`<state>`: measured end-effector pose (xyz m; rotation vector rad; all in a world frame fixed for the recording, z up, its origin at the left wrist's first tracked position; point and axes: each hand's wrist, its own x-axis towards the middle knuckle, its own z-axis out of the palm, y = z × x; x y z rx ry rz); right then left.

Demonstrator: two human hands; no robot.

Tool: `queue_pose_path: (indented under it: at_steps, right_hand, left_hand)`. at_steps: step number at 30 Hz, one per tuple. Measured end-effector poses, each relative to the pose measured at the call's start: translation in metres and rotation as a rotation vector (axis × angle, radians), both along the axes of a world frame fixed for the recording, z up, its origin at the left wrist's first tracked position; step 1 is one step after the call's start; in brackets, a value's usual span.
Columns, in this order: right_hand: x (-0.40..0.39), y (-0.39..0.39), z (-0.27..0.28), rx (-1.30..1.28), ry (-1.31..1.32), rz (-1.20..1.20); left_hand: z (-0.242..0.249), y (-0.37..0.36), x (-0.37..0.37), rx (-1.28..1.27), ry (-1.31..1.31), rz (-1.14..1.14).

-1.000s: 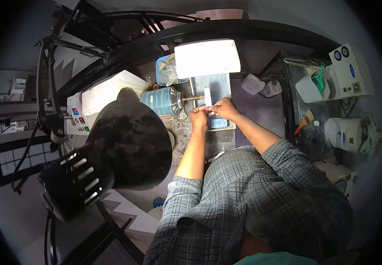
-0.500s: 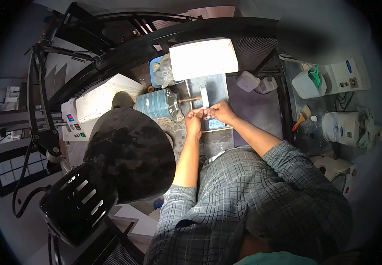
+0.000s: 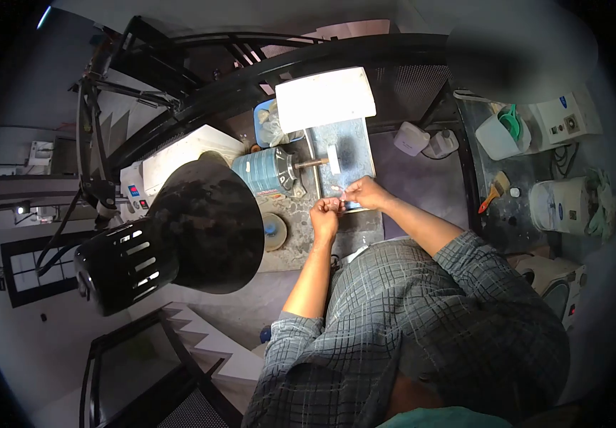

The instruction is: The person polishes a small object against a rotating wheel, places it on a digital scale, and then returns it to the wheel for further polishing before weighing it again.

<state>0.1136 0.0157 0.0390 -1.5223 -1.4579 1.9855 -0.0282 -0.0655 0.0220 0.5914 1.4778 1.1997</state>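
Observation:
My left hand (image 3: 326, 217) and my right hand (image 3: 366, 193) are close together above the near end of a shallow metal tray (image 3: 365, 146). Both have their fingers pinched around something small and pale, too small to make out. Just beyond my fingers, a white polishing wheel (image 3: 334, 159) sits on the end of a shaft (image 3: 311, 163). That shaft comes out of a blue-green bench motor (image 3: 264, 171) to the left of my hands. A bright white hood (image 3: 326, 98) covers the far end of the tray.
A black desk lamp (image 3: 208, 228) hangs large at left. By the motor stand a round bowl (image 3: 274, 232) and a blue bin (image 3: 259, 123) of plastic bags. To the right are plastic jugs (image 3: 411, 138), a brush (image 3: 494, 192) and a white container (image 3: 497, 139) with a green scoop.
My hands have come slightly apart and now sit a little lower, farther from the wheel. The view has shifted, so the lamp appears farther left and the bowl shows.

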Motion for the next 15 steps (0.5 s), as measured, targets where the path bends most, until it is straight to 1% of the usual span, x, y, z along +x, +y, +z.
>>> queue_pose_path:
  at_steps: [2,3,4,6,7,8,9,10,11,12,13,14,15]
  right_hand:
    - [0.01,0.002,0.007,0.293,-0.16,0.186]
    - [0.015,0.004,0.01,0.235,-0.014,0.156]
    - [0.021,0.005,0.013,0.243,-0.01,0.144]
    - [0.036,0.005,0.026,0.203,0.123,0.098]
    - [0.043,0.004,0.04,0.232,0.051,0.135]
    - [0.047,0.003,0.053,0.247,0.059,0.121]
    - [0.05,0.0,0.07,0.285,0.151,0.129]
    - [0.055,-0.004,0.091,0.323,0.242,0.14]
    - [0.054,-0.01,0.129,0.334,0.398,0.121]
    - [0.056,-0.015,0.171,0.345,0.546,0.192]
    - [0.06,-0.022,0.215,0.356,0.692,0.258]
    - [0.062,-0.035,0.259,0.385,0.766,0.297]
    - [0.064,-0.049,0.288,0.484,0.952,0.333]
  left_hand:
    - [-0.004,-0.005,0.0,-0.003,-0.034,0.028]
    - [-0.003,-0.008,0.001,-0.024,0.013,0.018]
    - [-0.003,-0.011,0.002,-0.044,0.06,0.007]
    - [0.002,-0.017,0.004,0.003,0.064,-0.023]
    - [0.001,-0.019,0.006,-0.012,0.063,-0.036]
    - [-0.001,-0.019,0.007,-0.025,0.063,-0.047]
    - [-0.005,-0.02,0.008,-0.054,0.093,-0.064]
    - [0.001,-0.021,0.011,-0.054,0.112,-0.077]
    - [0.003,-0.02,0.013,-0.067,0.119,-0.078]
    - [0.004,-0.021,0.015,-0.083,0.127,-0.082]
    - [-0.005,-0.022,0.014,-0.075,0.135,-0.106]
    - [0.034,-0.019,0.031,0.232,0.364,-0.057]
    - [0.021,-0.018,0.026,0.235,0.368,-0.093]
